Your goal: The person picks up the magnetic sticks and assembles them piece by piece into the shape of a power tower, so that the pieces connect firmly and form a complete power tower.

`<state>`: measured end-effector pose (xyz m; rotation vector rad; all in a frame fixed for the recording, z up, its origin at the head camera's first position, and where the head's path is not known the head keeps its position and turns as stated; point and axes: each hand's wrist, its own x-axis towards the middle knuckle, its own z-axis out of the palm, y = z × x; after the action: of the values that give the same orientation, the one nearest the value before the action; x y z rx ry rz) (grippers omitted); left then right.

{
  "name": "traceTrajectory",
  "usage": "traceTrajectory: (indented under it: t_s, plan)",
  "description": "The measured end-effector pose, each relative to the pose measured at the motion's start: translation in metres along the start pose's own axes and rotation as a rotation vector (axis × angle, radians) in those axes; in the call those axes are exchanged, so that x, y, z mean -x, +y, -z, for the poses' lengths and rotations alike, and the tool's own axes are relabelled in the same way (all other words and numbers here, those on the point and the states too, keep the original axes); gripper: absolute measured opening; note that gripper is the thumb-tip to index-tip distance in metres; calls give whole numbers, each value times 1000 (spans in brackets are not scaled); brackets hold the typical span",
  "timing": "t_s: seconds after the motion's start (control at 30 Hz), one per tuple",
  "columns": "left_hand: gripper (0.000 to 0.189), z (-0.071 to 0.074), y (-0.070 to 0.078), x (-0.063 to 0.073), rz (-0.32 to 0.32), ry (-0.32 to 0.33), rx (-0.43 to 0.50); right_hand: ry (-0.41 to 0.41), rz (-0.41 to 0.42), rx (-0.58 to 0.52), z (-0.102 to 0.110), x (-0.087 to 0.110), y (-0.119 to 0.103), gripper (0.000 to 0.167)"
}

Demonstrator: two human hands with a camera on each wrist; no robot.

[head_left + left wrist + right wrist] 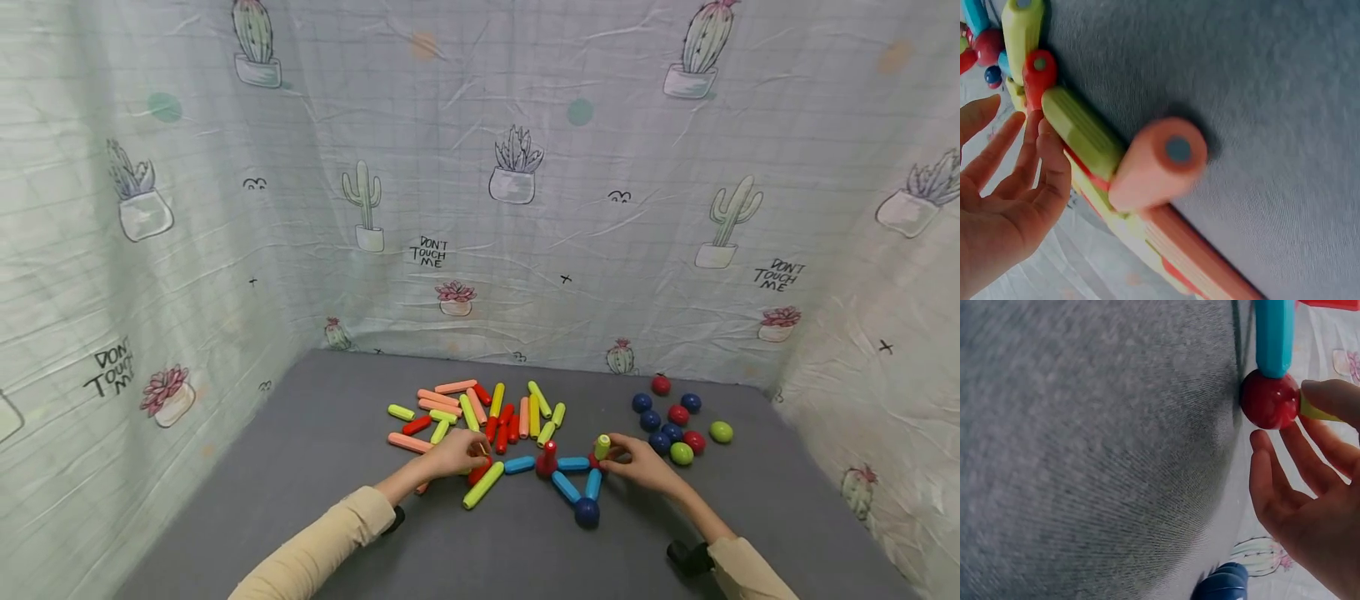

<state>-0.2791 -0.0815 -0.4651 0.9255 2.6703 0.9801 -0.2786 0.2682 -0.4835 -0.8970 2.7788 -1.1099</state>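
On the grey table, blue sticks join two red balls and a dark blue ball in a triangle. A red stick stands upright on the left red ball. My right hand pinches a yellow-green stick that stands on the right red ball. Another blue stick lies left of the triangle. Over the loose sticks, my left hand has its fingers loosely extended; in the left wrist view, fingertips are at a red stick. Whether they touch it is unclear.
Behind the left hand lie several loose sticks in red, yellow-green, yellow and salmon. A long yellow-green stick is just right of that hand. Several loose balls, including a green ball, sit at the right. A patterned curtain encloses the table's back and sides.
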Motion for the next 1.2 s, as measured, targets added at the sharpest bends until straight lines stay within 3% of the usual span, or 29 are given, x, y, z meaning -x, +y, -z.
traceTrajectory:
  t_s: [0.27, 0.37, 0.5, 0.6, 0.7, 0.87, 0.97, 1.03, 1.2]
  plan:
    - [21, -16, 22, -22, -33, 17, -162, 29, 24, 98, 4, 3, -8, 20]
    - [25, -25, 28, -33, -70, 13, -255, 56, -17, 157, 6, 9, -10, 18]
    - [21, -37, 29, -41, -61, 0, -400, 68, -84, 205, 7, 18, -13, 15]
    - [13, -44, 28, -43, -50, 6, -446, 58, -131, 218, 5, 25, -18, 17]
    - [11, -46, 29, -43, -27, 37, -340, 36, -172, 221, 2, 30, -22, 22]
    - [18, -43, 41, -41, -55, 124, 54, 6, -201, 204, -2, 34, -29, 24]
    - [20, -44, 51, -38, -103, 125, 232, -24, -197, 179, -4, 34, -33, 25]
    - [21, -47, 57, -36, -106, 98, 280, -54, -193, 171, -5, 34, -36, 27]
    - [21, -55, 64, -28, -94, 34, 261, -108, -177, 150, -7, 36, -43, 31]
